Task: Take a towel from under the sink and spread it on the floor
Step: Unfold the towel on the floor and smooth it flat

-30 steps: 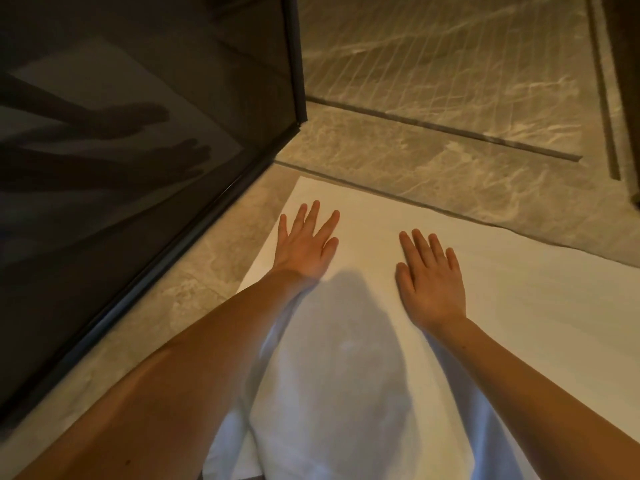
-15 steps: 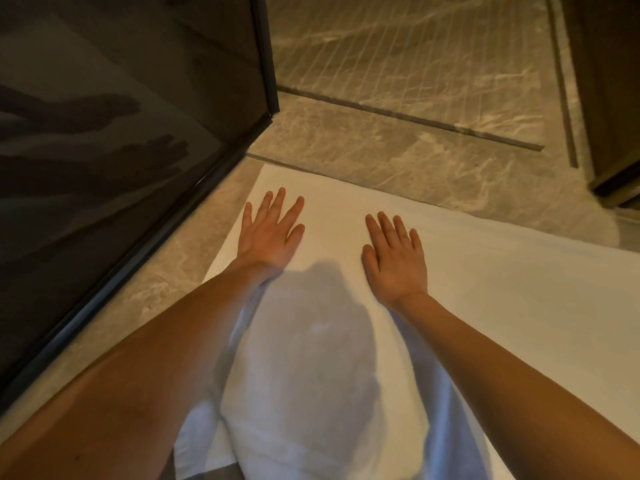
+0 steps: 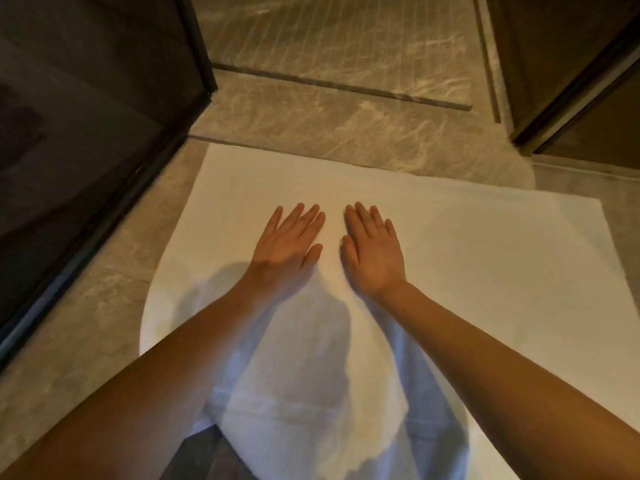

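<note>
Two hands, left hand (image 3: 289, 242) and right hand (image 3: 372, 249), lie flat with fingers straight, side by side, pressing mid-towel. White towel (image 3: 467, 258) lies spread on the marble floor (image 3: 311, 123), stretching farther rightward, nearer the right hand.

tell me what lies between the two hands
Only a strip of bare white towel separates the left hand and right hand, seen in the head view.
</note>
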{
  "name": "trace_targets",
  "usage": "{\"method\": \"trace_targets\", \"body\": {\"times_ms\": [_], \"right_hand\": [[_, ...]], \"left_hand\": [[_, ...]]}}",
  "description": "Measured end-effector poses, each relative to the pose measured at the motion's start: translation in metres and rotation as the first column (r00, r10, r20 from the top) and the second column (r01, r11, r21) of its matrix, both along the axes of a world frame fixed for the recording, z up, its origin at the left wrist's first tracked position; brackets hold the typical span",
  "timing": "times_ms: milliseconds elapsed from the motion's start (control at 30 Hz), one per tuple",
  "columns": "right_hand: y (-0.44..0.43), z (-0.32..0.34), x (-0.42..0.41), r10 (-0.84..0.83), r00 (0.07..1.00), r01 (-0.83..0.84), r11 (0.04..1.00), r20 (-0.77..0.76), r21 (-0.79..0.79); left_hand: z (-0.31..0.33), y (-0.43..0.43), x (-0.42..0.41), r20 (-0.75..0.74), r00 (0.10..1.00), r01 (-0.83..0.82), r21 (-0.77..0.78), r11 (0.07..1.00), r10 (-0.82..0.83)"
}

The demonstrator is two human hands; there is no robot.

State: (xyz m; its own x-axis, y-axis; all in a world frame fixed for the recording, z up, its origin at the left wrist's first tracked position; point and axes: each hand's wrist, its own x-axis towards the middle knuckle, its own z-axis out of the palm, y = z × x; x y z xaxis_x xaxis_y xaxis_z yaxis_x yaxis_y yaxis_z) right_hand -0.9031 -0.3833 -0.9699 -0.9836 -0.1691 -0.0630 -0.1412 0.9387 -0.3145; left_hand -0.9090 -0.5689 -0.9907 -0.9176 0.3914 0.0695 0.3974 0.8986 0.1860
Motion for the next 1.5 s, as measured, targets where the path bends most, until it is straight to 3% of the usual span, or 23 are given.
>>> {"method": "trace_targets", "body": {"times_ms": [100,267,367,533,633,767,833,967,1067,1200,1400,1500], "right_hand": [[0.013,-0.005,0.029,-0.039,0.999,0.039,0.999,0.003,-0.026],[0.025,-0.007,0.04,0.047,0.999,-0.048,0.997,0.028,0.059],[0.006,0.003,0.042,0.044,0.999,-0.044,0.999,0.011,0.001],[-0.04,0.007,0.065,0.264,0.964,-0.264,0.964,-0.016,0.011],[-0.058,0.004,0.074,0.343,0.939,-0.343,0.939,-0.034,0.006],[-0.064,-0.004,0.079,0.372,0.928,-0.372,0.928,-0.021,0.004],[-0.064,-0.007,0.079,0.366,0.93,-0.366,0.931,-0.019,0.01],[-0.065,-0.011,0.078,0.352,0.936,-0.352,0.936,-0.022,0.004],[-0.064,-0.013,0.079,0.346,0.938,-0.346,0.938,-0.029,0.002],[-0.062,-0.015,0.078,0.352,0.936,-0.352,0.936,-0.023,0.012],[-0.061,-0.016,0.077,0.353,0.935,-0.353,0.935,-0.018,0.029],[-0.062,-0.016,0.078,0.35,0.937,-0.349,0.937,-0.02,0.026]], "left_hand": [[-0.003,0.012,0.016,0.03,0.998,0.055,0.037,0.998,-0.056],[0.002,0.004,0.004,0.109,0.989,0.103,-0.017,0.995,-0.1],[0.012,-0.005,0.003,0.168,0.982,0.078,0.036,0.996,-0.083],[0.031,-0.054,0.046,0.219,0.975,0.029,0.073,0.997,-0.045],[0.045,-0.095,0.086,0.188,0.978,0.088,0.044,0.995,-0.095],[0.052,-0.143,0.147,0.088,0.994,-0.071,0.099,0.993,0.062],[0.048,-0.158,0.18,0.142,0.958,-0.272,0.188,0.944,0.248],[0.041,-0.158,0.22,0.418,0.715,-0.69,0.289,0.664,0.561],[0.042,-0.141,0.225,0.581,0.619,-0.779,0.373,0.503,0.528],[0.051,-0.133,0.219,0.653,0.601,-0.793,0.413,0.449,0.46],[0.056,-0.162,0.222,0.634,0.616,-0.774,0.376,0.51,0.467],[0.052,-0.176,0.225,0.546,0.653,-0.74,0.312,0.596,0.525]]}}
